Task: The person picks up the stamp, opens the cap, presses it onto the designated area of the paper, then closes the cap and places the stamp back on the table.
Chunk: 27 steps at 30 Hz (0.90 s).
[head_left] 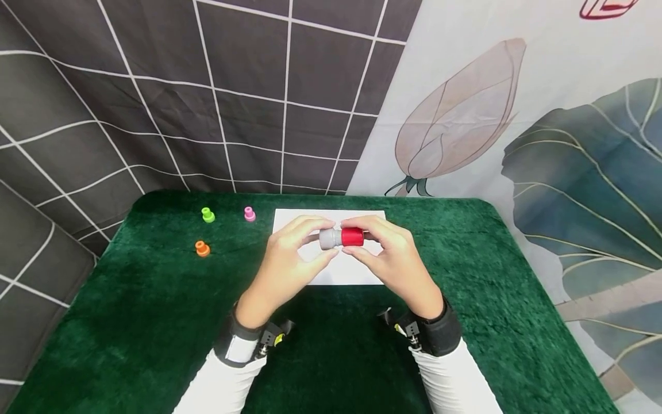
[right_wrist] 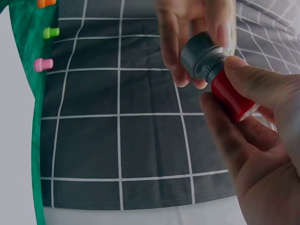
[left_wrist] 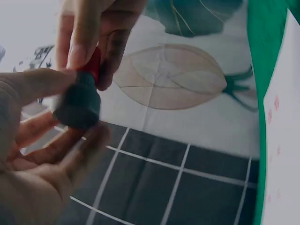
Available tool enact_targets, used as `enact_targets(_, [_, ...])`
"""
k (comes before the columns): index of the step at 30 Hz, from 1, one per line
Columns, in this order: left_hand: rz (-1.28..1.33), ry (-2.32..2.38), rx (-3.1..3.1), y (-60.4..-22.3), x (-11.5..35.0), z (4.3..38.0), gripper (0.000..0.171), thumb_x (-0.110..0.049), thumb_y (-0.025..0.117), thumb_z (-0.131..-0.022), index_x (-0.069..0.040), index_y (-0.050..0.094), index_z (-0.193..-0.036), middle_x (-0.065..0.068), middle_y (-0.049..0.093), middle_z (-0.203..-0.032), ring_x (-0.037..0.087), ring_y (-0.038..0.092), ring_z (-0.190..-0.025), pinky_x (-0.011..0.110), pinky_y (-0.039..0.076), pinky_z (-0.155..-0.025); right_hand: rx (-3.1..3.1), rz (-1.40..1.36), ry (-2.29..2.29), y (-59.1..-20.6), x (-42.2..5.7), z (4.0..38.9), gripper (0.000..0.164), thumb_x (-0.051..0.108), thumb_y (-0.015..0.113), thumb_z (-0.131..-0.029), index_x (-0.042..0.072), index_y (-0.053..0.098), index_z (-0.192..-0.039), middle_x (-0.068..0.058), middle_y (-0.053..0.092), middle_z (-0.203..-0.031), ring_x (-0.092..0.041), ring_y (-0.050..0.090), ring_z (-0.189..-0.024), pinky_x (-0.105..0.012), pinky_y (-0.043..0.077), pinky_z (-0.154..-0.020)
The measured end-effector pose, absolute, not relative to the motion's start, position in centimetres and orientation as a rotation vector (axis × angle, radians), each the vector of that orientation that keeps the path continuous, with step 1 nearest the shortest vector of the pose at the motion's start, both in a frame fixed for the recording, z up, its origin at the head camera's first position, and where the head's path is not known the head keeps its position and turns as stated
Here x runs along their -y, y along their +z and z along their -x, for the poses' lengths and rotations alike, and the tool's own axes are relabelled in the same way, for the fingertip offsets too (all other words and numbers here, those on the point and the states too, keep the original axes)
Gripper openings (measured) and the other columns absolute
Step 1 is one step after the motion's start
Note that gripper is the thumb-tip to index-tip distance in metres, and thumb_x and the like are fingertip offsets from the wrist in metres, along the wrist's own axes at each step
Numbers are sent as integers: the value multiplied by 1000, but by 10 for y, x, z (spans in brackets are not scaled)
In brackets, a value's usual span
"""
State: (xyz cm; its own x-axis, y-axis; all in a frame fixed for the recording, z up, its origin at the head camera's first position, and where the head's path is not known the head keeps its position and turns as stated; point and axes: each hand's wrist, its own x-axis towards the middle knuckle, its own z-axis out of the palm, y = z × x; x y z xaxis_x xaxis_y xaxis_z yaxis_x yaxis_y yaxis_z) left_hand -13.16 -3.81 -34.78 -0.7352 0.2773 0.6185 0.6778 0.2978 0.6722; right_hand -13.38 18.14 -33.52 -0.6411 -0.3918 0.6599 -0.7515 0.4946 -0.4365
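Note:
Between both hands lies a small two-part cylinder: a grey ribbed cap on one end and a glossy red body on the other. The left hand holds the grey end between thumb and fingers. From the other side, the right hand pinches the red end with its thumb on one face and fingers on the opposite face. The two parts are in line and joined at a narrower grey neck. Below the hands is a white sheet of paper, with faint red marks showing in the left wrist view.
Left of the paper stand small peg-shaped pieces: green, pink and orange. A dark green cloth covers the table. Behind its far edge hang a grey checked curtain and a printed white cloth.

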Motion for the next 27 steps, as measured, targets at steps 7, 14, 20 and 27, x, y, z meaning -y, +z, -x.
enact_targets(7, [798, -886, 2255, -345, 25, 124, 36, -2, 85, -82, 1, 74, -117, 15, 69, -117, 30, 61, -108, 33, 62, -93, 2250, -915, 880, -338, -169, 132, 45, 12, 92, -77, 5, 67, -113, -4, 73, -99, -13, 67, -86, -29, 60, -77])
enact_targets(14, [682, -882, 2315, -353, 26, 125, 27, -1, 83, -83, 2, 73, -108, 16, 70, -108, 29, 64, -97, 36, 63, -91, 2264, -927, 823, -342, -161, 132, 52, 11, 91, -78, 1, 63, -121, -9, 72, -108, -19, 70, -93, -36, 63, -84])
enact_targets(20, [536, -983, 2395, -361, 48, 141, 25, -3, 85, -82, -1, 74, -104, 14, 74, -104, 27, 70, -94, 40, 62, -93, 2349, -889, 800, -341, -173, 137, 52, 17, 88, -83, 3, 63, -126, -11, 72, -118, -24, 69, -103, -42, 62, -90])
enact_targets(27, [321, -1147, 2514, -372, 87, 158, 29, -5, 83, -83, 1, 73, -109, 19, 75, -107, 35, 75, -100, 48, 62, -93, 2470, -835, 731, -351, -203, 149, 44, 18, 81, -90, 3, 64, -128, -12, 71, -122, -26, 67, -110, -45, 60, -91])
